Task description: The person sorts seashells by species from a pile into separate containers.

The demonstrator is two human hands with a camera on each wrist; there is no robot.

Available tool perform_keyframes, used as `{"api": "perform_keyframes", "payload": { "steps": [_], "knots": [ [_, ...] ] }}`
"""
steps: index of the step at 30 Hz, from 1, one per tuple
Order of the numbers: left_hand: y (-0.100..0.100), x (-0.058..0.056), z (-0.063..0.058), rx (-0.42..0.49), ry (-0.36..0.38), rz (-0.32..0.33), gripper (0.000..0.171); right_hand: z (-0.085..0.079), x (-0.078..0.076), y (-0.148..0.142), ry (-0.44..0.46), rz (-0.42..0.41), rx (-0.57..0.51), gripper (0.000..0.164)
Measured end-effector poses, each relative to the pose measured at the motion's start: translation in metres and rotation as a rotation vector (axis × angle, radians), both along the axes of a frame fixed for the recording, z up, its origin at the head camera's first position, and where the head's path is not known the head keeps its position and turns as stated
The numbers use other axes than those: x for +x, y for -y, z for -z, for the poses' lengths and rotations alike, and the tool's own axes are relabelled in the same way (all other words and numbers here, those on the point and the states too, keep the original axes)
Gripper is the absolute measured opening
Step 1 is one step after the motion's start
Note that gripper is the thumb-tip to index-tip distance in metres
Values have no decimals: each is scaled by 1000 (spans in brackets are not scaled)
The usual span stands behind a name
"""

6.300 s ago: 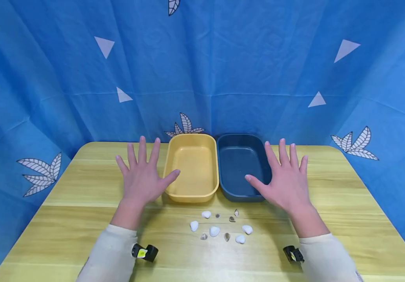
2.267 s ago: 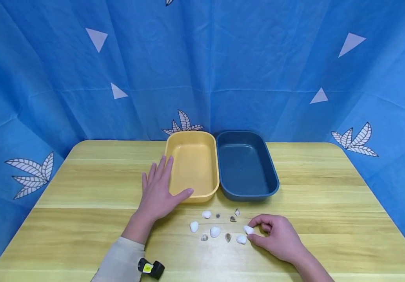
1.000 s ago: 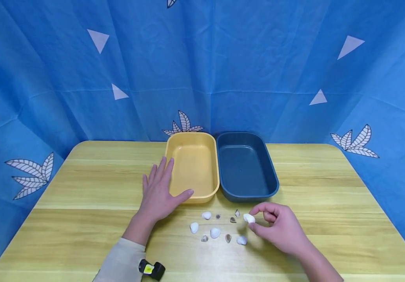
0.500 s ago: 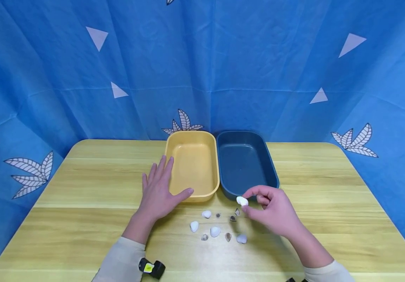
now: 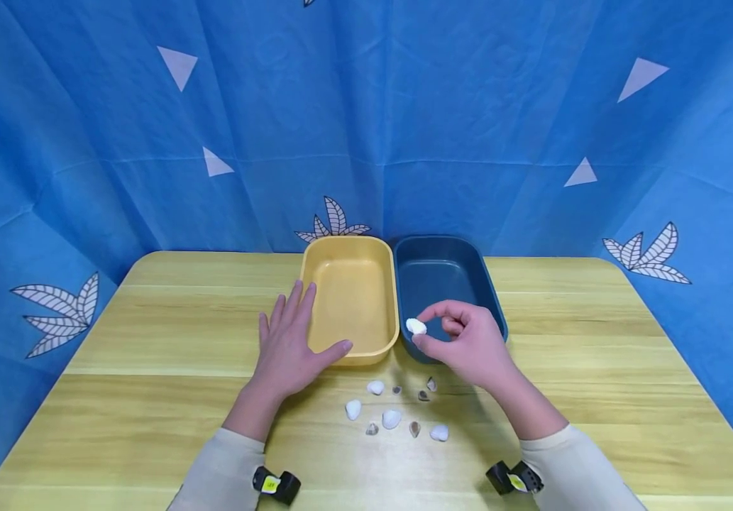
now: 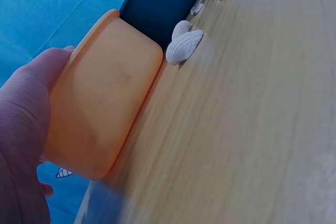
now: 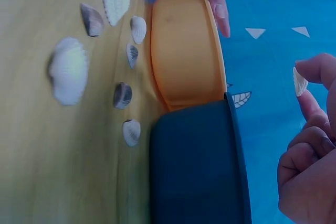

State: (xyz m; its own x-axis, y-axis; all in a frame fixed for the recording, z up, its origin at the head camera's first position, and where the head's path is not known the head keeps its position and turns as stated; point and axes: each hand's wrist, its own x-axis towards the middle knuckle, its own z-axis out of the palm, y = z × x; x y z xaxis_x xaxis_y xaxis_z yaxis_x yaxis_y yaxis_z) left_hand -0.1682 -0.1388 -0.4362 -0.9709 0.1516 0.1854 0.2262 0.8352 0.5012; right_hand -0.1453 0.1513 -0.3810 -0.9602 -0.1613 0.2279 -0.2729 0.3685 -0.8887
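Between thumb and forefinger, my right hand point(image 5: 468, 341) pinches a white seashell point(image 5: 416, 326), raised over the near left part of the dark blue bin point(image 5: 502, 319). The right wrist view shows the ribbed shell point(image 7: 300, 82) edge-on at the fingertips. My left hand point(image 5: 289, 351) lies with straight, spread fingers against the left side of the yellow bin point(image 5: 350, 360), its thumb at the near rim. On the table in front of the bins lie several other shells: white ones such as a large ribbed shell point(image 5: 392, 419), and small brownish ones such as a pointed shell point(image 5: 414, 429).
Both bins stand side by side at the back of the wooden table point(image 5: 181, 341), the blue one on the right. A blue patterned curtain point(image 5: 264, 106) hangs behind the table. Black wrist cameras point(image 5: 277, 485) sit at both sleeves.
My right hand has picked a white shell off the right of the group, lifted it and carried it forward and left over the blue bin. The left hand moved to the yellow bin and stays there.
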Motion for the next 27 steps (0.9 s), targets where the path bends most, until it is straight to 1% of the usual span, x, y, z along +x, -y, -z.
{"api": "perform_keyframes", "payload": {
  "steps": [5, 9, 16, 21, 27],
  "knots": [
    [-1, 1, -1, -6, 3, -9, 110, 0, -12, 7, 26, 24, 20, 18],
    [-1, 2, -2, -6, 4, -9, 110, 1, -21, 12, 21, 27, 35, 16],
    [0, 2, -2, -6, -2, 0, 110, 6, -37, 23, 10, 10, 25, 15],
    [1, 1, -1, -6, 2, 1, 111, 6, -48, 31, 39, 20, 17, 16],
    [1, 1, -2, -7, 0, 12, 111, 6, -61, 41, 52, 41, 2, 19]
  ]
}}
